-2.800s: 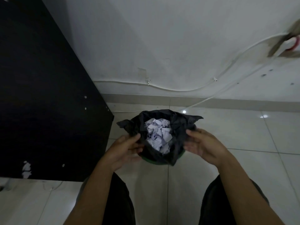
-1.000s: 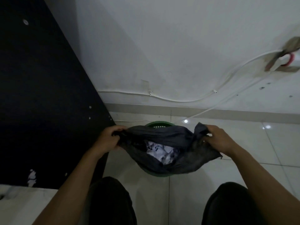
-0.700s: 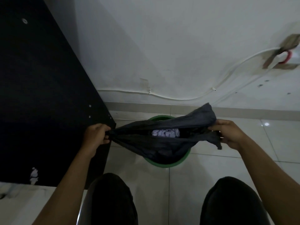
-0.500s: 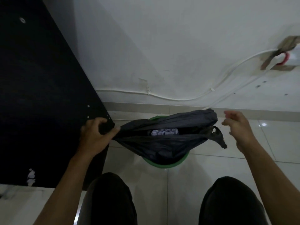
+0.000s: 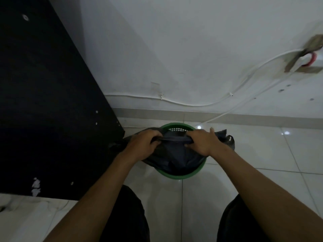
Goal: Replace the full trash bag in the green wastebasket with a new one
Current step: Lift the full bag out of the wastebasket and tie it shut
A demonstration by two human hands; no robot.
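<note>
On our left the big black panel (image 5: 43, 105) of some furniture fills the frame, its lower corner close beside the work. Behind, the white wall (image 5: 174, 41) carries a white cable (image 5: 192, 104) sagging along above the baseboard. On the glossy tiled floor (image 5: 262, 154) stands the green wastebasket (image 5: 181, 175), upright, mouth facing up at us, mesh wall showing at the far rim. Sitting in it is the black trash bag (image 5: 176, 158), its gathered top stretched into a band running left to right across the basket's mouth (contents hidden from us now). Our left hand (image 5: 143, 145) is clenched on the bag's left end, our right hand (image 5: 202, 142) closed on the right end, thumb raised. A loose flap of bag (image 5: 227, 138) spills past the right hand over the rim.
</note>
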